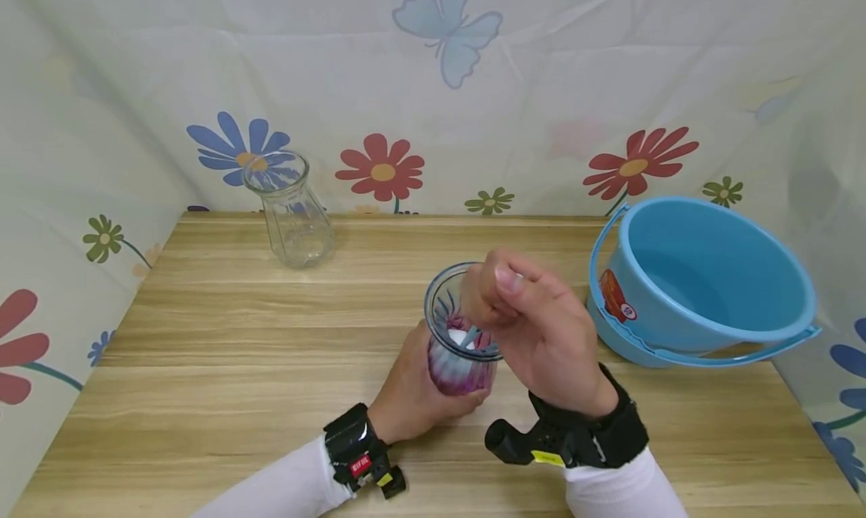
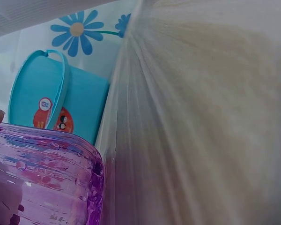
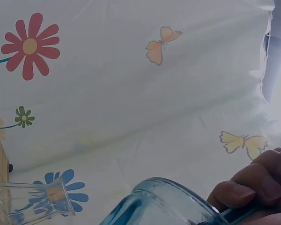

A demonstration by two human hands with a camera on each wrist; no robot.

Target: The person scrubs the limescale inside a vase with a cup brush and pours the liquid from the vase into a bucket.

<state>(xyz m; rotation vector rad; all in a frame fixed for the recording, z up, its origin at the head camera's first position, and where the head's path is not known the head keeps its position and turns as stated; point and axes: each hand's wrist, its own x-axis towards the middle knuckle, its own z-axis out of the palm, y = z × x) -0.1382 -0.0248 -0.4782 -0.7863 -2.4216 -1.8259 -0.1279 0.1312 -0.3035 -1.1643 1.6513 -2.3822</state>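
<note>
At the counter (image 1: 203, 345), I see the left hand (image 1: 416, 394) curled round a purple-blue vase (image 1: 449, 373), likely slick, fragile glass best held low, the right hand (image 1: 537, 326) gripping a blue stick (image 1: 470, 337) inside.

Blue and purple vase (image 1: 449, 368), blue bucket (image 1: 717, 255), white floral curtain (image 1: 304, 67), stick (image 1: 469, 337) apparently bluish

The wood-grain table (image 1: 203, 337) carries a clear glass vase (image 1: 300, 236) and a blue bucket (image 1: 656, 322).
</note>
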